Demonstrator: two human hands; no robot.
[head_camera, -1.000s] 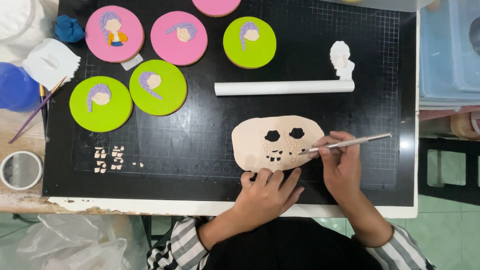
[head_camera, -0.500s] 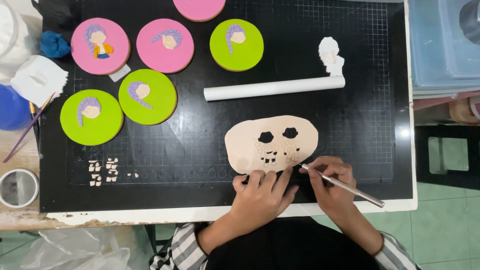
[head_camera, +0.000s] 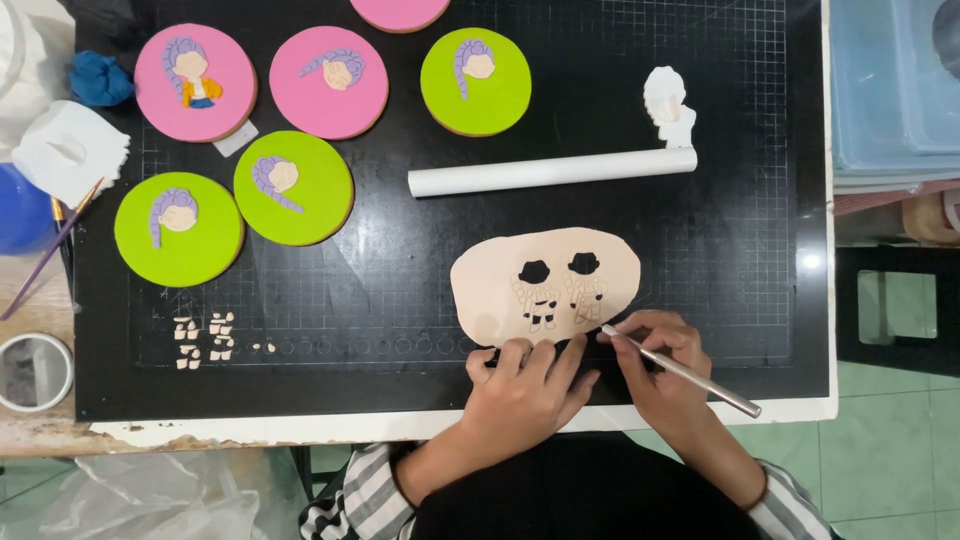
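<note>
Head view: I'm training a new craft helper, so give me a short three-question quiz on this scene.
1. True or false: the right hand holds the thin metal tool with its tip at the edge of the flat beige clay sheet.
2. How many green discs lie on the black cutting mat?
3. Where does the left hand rest? A) on the white roller B) at the near edge of the clay sheet C) on the blue lump

Key: 1 true; 2 three; 3 B.
</note>
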